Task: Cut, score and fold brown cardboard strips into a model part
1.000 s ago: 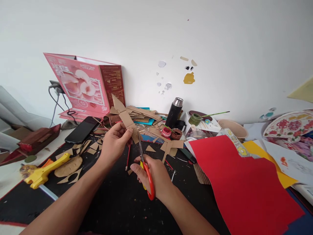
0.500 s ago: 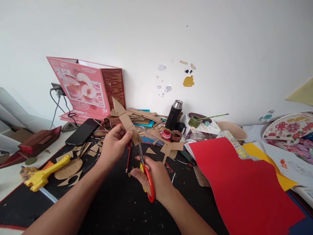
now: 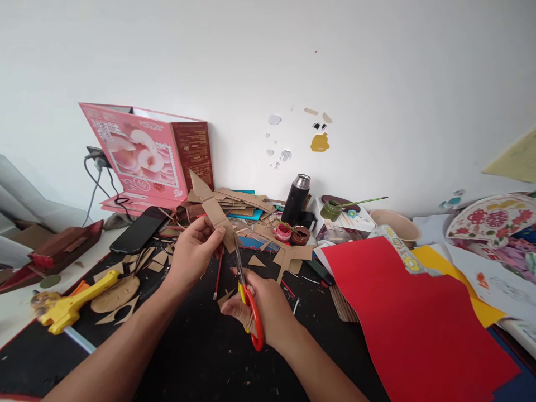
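My left hand [image 3: 195, 248] pinches a pointed strip of brown cardboard [image 3: 215, 211] between thumb and fingers, its tip slanting up to the left. My right hand [image 3: 263, 301] is wrapped round the red and yellow handles of a pair of scissors [image 3: 255, 321]. The scissor blades point upward and meet the lower right edge of the strip; whether they have cut into it I cannot tell. Below the hands lies the black tabletop [image 3: 201, 346]. A cross-shaped cardboard piece [image 3: 287, 258] and a small cardboard triangle [image 3: 256, 261] lie just right of the scissors.
To the left are a yellow glue gun [image 3: 79, 304], a phone [image 3: 140, 230] and a pink box [image 3: 146, 153]. Behind stand a black thermos [image 3: 296, 200] and paint jars [image 3: 283, 231]. Red paper [image 3: 414, 318] covers the right side. A heap of cardboard scraps [image 3: 243, 200] lies at the back.
The view has shifted slightly, so everything sits a little lower and further left. Both hands keep their hold on the cardboard and the scissors, with almost no change between them.
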{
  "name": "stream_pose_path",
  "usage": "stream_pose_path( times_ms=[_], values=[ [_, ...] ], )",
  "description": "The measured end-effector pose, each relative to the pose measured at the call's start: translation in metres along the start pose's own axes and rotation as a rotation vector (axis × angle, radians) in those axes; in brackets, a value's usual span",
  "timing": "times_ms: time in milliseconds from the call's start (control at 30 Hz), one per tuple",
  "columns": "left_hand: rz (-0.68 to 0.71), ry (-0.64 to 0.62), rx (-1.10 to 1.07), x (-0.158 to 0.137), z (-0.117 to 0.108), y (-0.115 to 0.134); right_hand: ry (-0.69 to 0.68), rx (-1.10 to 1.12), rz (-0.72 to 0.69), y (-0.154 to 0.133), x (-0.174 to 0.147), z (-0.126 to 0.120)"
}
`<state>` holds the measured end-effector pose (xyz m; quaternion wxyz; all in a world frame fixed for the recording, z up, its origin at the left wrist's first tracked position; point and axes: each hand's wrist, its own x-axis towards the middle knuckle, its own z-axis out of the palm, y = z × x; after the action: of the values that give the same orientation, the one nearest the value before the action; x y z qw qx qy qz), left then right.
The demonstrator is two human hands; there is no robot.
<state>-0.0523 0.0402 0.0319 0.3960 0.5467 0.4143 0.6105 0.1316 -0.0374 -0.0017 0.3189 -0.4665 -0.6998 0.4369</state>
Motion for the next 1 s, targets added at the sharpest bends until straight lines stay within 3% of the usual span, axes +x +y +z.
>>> stream_pose_path(
  times_ms=[200,400,700,1000],
  values=[
    [-0.002,-0.021,-0.006,-0.003,0.002,0.001,-0.033,0.059,0.004,-0.002,0.001,-0.002],
    [-0.01,-0.038,0.013,-0.004,0.002,0.001,0.073,-0.08,0.059,-0.002,-0.001,0.0],
    [-0.046,-0.035,-0.014,-0.004,0.005,-0.005,0.093,0.067,0.12,0.004,0.0,0.006],
    [-0.079,-0.029,-0.05,-0.004,0.007,-0.014,0.102,0.034,0.124,-0.007,0.0,0.002]
  ],
)
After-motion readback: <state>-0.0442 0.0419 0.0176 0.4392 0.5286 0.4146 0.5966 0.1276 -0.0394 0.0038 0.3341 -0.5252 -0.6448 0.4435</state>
